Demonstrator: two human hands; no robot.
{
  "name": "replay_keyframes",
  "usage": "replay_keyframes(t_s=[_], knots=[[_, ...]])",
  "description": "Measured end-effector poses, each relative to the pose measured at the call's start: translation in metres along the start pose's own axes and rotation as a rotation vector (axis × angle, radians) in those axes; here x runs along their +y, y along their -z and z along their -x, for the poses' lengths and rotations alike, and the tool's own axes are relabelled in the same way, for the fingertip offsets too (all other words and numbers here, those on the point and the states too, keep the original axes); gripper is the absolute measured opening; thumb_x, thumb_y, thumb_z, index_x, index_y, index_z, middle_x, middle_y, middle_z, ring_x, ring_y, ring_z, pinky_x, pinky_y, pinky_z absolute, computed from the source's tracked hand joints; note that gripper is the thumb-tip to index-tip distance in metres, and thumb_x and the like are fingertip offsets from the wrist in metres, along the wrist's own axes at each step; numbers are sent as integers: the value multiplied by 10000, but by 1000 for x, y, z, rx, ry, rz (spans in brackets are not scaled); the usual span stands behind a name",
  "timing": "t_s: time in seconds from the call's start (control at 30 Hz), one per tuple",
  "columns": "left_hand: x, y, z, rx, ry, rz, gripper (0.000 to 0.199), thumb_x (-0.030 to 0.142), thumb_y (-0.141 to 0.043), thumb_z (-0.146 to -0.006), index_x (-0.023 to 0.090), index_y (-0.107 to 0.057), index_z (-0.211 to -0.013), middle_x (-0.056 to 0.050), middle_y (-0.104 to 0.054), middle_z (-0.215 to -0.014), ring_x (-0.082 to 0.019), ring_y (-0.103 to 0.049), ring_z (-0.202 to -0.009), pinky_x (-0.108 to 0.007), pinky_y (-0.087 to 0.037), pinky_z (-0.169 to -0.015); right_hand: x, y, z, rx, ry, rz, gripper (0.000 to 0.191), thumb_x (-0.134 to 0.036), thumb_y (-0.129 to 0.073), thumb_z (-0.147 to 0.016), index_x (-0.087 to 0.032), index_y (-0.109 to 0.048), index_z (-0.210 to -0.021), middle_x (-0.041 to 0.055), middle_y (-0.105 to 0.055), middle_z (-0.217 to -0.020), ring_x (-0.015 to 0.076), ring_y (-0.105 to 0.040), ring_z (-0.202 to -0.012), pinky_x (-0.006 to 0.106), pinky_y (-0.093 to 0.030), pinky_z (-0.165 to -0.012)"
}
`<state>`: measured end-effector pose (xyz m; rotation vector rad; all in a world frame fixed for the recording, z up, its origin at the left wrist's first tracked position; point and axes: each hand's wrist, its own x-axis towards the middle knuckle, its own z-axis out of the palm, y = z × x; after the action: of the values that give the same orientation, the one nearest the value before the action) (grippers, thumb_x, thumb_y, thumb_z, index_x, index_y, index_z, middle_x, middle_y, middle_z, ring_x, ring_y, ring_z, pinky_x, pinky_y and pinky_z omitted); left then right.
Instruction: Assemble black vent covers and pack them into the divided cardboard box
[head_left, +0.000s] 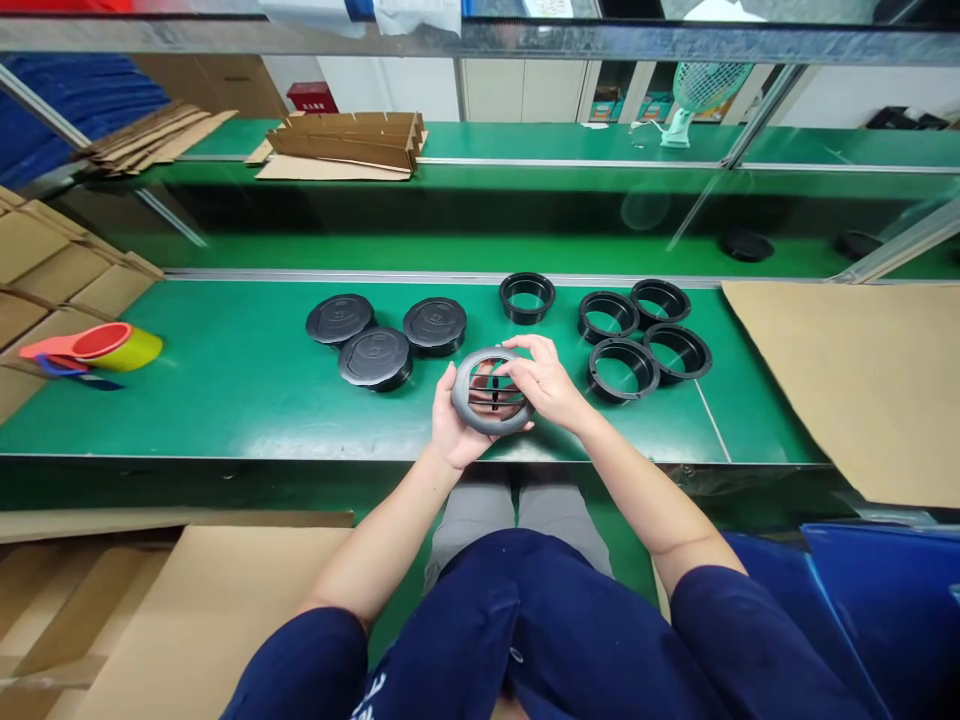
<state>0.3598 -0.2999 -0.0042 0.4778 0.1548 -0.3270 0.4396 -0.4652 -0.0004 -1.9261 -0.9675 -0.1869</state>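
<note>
A round grey air vent (459, 392) with thin black slats across its opening is held over the near edge of the green bench. My left hand (456, 425) wraps around its left side and underside. On its upper right, my right hand (546, 382) has its fingers closed at the rim and slats. Beyond my left hand lie three black round discs with flat tops (375, 357). Past my right hand a black ring (527, 298) sits by itself, and several more black rings (622, 370) are grouped to the right.
Cardboard boxes (45, 270) are stacked at the left, beside red and yellow tape rolls or cups (120, 347). A cardboard sheet (862, 370) covers the bench's right end. Folded cardboard (345, 140) and a small fan (697, 90) stand on the far surface.
</note>
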Motion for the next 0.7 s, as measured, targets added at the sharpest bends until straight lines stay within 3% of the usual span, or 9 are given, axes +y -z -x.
replay_keyframes(t_s=[0.13, 0.3, 0.43, 0.5, 0.6, 0.7], knots=[[3, 2, -7, -16, 31, 14, 706, 724, -365, -979, 205, -553, -1420, -209, -654, -1290, -433, -665, -1131, -658, -564, -851, 1, 8, 1, 15, -102, -118, 596, -611, -305, -1061, -258, -778, -1146, 107, -574, -1348, 256, -486, -1300, 472, -378, -1167], [7, -1, -14, -14, 61, 61, 801, 740, -216, -999, 129, -596, -1353, -234, -689, -1176, -425, -681, -1090, -602, -601, -776, 4, 14, 2, 8, -168, -112, 611, -626, -281, -1058, -272, -757, -1208, 102, -569, -1368, 263, -495, -1316, 478, -386, -1174], [10, -4, -19, 51, 83, 107, 828, 763, -246, -987, 106, -597, -1349, -230, -699, -1160, -416, -682, -1088, -599, -601, -788, 7, 8, 6, 16, -168, -29, 660, -573, -150, -1076, -265, -623, -1418, 111, -520, -1453, 266, -454, -1386, 493, -376, -1194], [11, -2, -24, 120, 58, 145, 755, 730, -307, -999, 122, -618, -1323, -188, -716, -1150, -365, -693, -1085, -561, -595, -872, 8, 3, 7, -57, -68, 100, 687, -622, -174, -1057, -243, -543, -1495, 123, -439, -1552, 302, -356, -1467, 544, -303, -1232], [13, 0, -33, 225, -7, 187, 613, 631, -386, -1024, 145, -648, -1291, -113, -742, -1131, -283, -688, -1124, -456, -546, -1034, 8, -3, 6, -277, 98, 318, 784, -735, -368, -981, -198, -473, -1543, 152, -306, -1650, 366, -175, -1549, 612, -152, -1268], [14, -1, -45, 212, -13, 133, 591, 595, -425, -1022, 128, -649, -1307, -114, -737, -1178, -293, -655, -1201, -438, -494, -1108, 7, -2, -2, -378, 39, 405, 973, -773, -523, -899, -161, -301, -1621, 203, -131, -1695, 416, -70, -1566, 653, -168, -1243]])
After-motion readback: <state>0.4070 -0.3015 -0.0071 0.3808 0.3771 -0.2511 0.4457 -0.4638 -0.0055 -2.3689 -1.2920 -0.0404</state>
